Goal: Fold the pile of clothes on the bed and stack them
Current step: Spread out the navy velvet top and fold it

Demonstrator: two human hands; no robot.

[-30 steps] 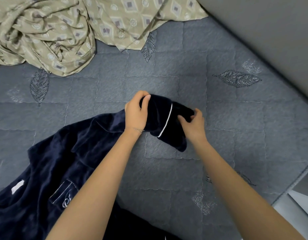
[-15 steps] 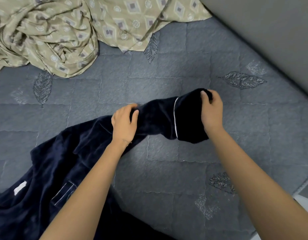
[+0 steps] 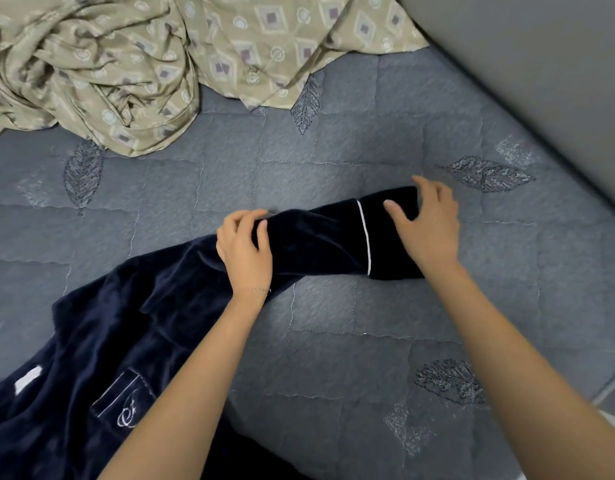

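— Since half a second ago, the sleeve [image 3: 316, 244] of the dark navy velvety top with white piping [image 3: 101, 341] has dropped flat onto the grey quilted bedspread with stitched leaves [image 3: 333, 358].
— And the hands?
— Fingers of the left hand [image 3: 245, 251] curl over the sleeve's far edge, gripping it mid-length. The right hand [image 3: 430, 230] has let go, fingers spread, thumb on the cuff.
— Anything else?
— Crumpled beige patterned cloth [image 3: 91, 64], far left.

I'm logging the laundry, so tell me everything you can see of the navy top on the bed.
The navy top looks plush and velvety, with thin white piping at the cuff and round a chest pocket bearing a white monogram. Its body lies rumpled on the grey quilted bed at lower left; one sleeve stretches out to the right. The left hand grips the sleeve mid-length; the right hand rests on the cuff, fingers spread.
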